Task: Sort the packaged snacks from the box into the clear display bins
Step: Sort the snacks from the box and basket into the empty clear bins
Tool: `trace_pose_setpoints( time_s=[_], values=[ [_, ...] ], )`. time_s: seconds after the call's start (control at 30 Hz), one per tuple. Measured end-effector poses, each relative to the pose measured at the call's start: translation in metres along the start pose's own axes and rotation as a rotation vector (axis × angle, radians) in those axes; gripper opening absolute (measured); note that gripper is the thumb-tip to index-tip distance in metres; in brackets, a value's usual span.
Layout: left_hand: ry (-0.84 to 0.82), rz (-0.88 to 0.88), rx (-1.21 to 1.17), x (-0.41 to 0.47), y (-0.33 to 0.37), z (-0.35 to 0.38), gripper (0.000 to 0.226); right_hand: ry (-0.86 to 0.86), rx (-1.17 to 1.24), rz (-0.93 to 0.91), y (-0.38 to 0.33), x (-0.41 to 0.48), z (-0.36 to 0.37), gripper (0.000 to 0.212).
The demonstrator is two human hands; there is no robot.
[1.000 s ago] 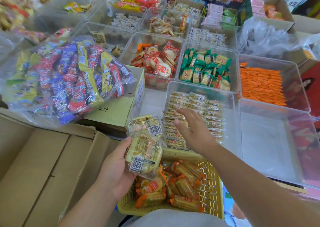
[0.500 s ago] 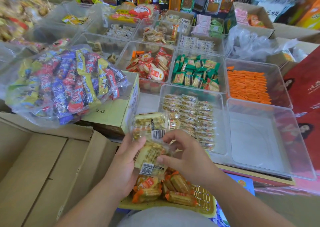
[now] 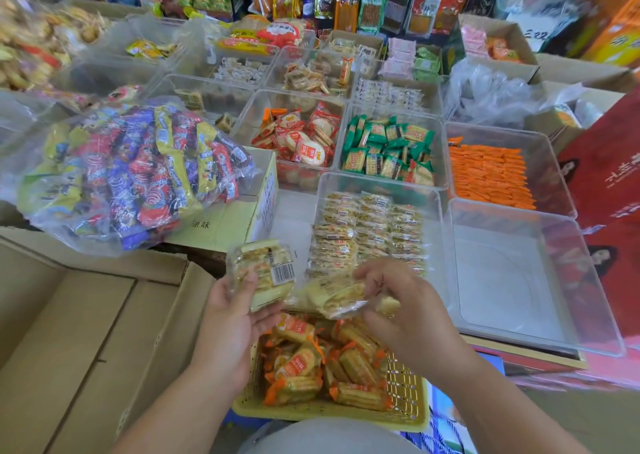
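Above clear bins, each hand pinches a crinkly yellow cracker packet.

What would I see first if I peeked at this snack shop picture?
Probably the two hands in the middle: the left hand holds a clear cracker packet while the right hand pulls another packet away. Then the big bag of colourful snacks on the left, and the bright orange packets in a clear bin on the right.
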State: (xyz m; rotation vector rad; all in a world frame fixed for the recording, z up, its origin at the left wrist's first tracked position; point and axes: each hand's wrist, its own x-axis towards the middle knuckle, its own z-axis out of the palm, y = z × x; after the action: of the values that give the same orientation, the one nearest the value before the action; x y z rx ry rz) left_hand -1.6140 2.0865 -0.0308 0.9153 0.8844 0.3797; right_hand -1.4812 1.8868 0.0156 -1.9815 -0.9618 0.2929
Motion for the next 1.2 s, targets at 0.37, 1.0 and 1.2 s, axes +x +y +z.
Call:
trace_pose_setpoints(
  time_s=[0.37,1.0,1.2],
  values=[
    [-0.121,-0.079,-0.033,-0.011,-0.002,0.008,0.035,0.101,-0.143,-0.187,0.004,0.003,0.021,0.038],
    [-0.164,-0.064,-0.074,0.009,0.004,0.023,0.057,0.065,-0.136,0.022,0.016,0.019,0.034,0.042],
    [-0.055,-0.036,-0.098,0.023,0.005,0.022,0.046,0.111,0.345,0.249,0.021,0.028,0.027,0.032]
  ],
)
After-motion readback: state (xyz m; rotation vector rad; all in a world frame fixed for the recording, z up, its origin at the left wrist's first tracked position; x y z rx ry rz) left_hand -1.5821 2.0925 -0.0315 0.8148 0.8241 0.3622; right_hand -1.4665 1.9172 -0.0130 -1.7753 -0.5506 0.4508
